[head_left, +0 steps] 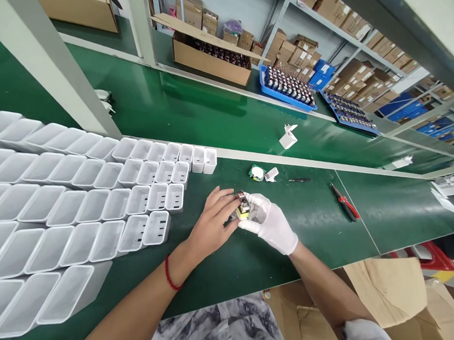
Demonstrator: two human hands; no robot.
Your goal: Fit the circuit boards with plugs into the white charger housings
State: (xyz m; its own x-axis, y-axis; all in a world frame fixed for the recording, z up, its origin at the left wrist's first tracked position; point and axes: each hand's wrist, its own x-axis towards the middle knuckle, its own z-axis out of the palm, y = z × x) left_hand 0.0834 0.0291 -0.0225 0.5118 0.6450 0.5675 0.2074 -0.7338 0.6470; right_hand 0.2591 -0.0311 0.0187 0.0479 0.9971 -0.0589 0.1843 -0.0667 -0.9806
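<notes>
A small electronic part (244, 209) with a yellow band and a dark, red-marked top is held between both hands over the green bench (226, 278). Bare, with a red cord at the wrist, my left hand (215, 222) has its fingers bent against the part's left side and top. My right hand (270, 221), in a white glove, grips the part from the right. Just beyond the hands lie a green circuit board with a white disc (257, 173) and a small white piece (272, 174).
Rows of white plastic housings (111, 203) fill the left. Red-handled pliers (345, 202) and a thin dark tool (300, 180) lie to the right. Beyond the ledge are a white box (288, 139), a blue tray of parts (289, 86) and a long carton (213, 65).
</notes>
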